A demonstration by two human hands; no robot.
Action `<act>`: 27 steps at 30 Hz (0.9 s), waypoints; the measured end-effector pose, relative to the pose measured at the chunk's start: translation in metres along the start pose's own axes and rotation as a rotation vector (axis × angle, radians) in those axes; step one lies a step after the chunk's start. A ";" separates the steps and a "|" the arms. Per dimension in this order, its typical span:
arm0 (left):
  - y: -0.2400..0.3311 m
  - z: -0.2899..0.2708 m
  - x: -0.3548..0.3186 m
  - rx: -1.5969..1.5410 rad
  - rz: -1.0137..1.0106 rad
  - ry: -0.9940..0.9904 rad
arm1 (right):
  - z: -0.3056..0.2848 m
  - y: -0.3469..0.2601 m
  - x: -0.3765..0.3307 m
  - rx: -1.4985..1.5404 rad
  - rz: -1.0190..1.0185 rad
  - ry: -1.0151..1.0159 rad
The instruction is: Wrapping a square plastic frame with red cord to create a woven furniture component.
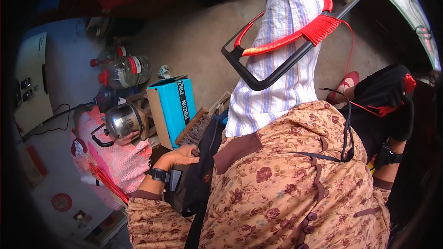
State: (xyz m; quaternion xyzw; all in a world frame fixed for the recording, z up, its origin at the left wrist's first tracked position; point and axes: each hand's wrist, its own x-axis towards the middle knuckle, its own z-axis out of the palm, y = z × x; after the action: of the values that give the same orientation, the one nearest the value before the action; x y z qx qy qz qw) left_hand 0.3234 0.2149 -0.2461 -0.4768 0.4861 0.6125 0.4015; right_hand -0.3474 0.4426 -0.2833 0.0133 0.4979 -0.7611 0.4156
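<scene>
- Currently the left hand [179, 156] is just below the blue box [167, 113], fingers bunched and slightly curled, tips touching or very near dark fabric [199, 168]; whether they pinch it, I cannot tell
- Well right of the box, the right hand is hidden beyond its wristband [390, 156], so how its fingers stand cannot be told
- Up and right of the box, a black frame [291, 62], partly wrapped in red cord [320, 28], goes around the striped cloth [277, 110]
- Left of the box, a steel kettle [122, 121]
</scene>
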 end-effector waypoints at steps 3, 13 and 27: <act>0.011 0.005 0.007 -0.351 0.044 0.207 | -0.015 -0.002 -0.002 -0.039 -0.040 0.055; 0.133 -0.040 -0.012 -0.344 -0.009 0.083 | 0.065 0.016 0.003 -0.810 -0.174 -0.535; 0.161 -0.001 -0.001 0.165 0.310 0.064 | 0.178 0.052 0.042 -0.874 -0.145 -0.922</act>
State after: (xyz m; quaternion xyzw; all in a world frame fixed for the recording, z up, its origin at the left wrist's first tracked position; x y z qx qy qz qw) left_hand 0.1697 0.1810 -0.2108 -0.3810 0.6150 0.6095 0.3241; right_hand -0.2711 0.2711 -0.2505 -0.5200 0.5320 -0.4413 0.5018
